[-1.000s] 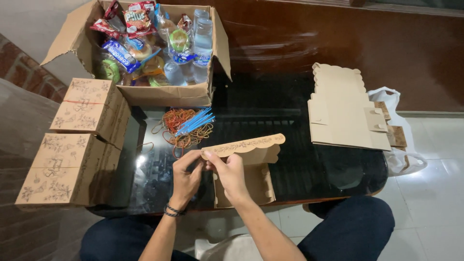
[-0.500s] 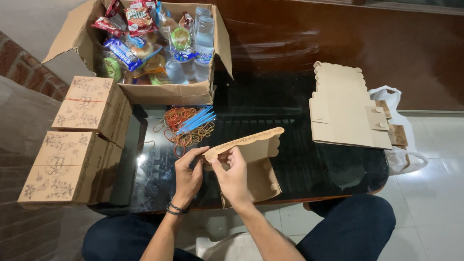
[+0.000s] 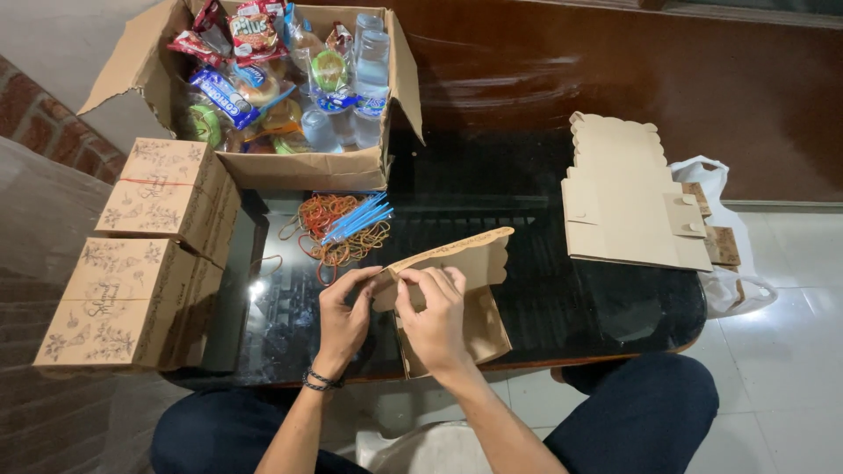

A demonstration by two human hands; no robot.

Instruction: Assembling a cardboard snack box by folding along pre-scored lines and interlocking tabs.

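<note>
My left hand (image 3: 344, 318) and my right hand (image 3: 432, 318) both pinch the near left corner of a flat brown cardboard box blank (image 3: 474, 281). The blank is partly folded, its scalloped flap raised and slanting up to the right, its lower panel resting on the dark glass table (image 3: 544, 272). A beaded bracelet circles my left wrist. Just beyond my hands lies a tangle of orange and brown rubber bands (image 3: 327, 230) with blue plastic spoons (image 3: 358, 221) on top.
An open carton (image 3: 263, 167) full of snack packets and water bottles stands at the back. Two folded printed boxes (image 3: 171, 189) (image 3: 123, 303) sit at the left. A stack of flat box blanks (image 3: 623, 206) lies at right, beside a white plastic bag (image 3: 716, 228).
The flap of the blank has swung up from lying nearly flat to standing raised. My fingers have shifted along its left corner; everything else stays put.
</note>
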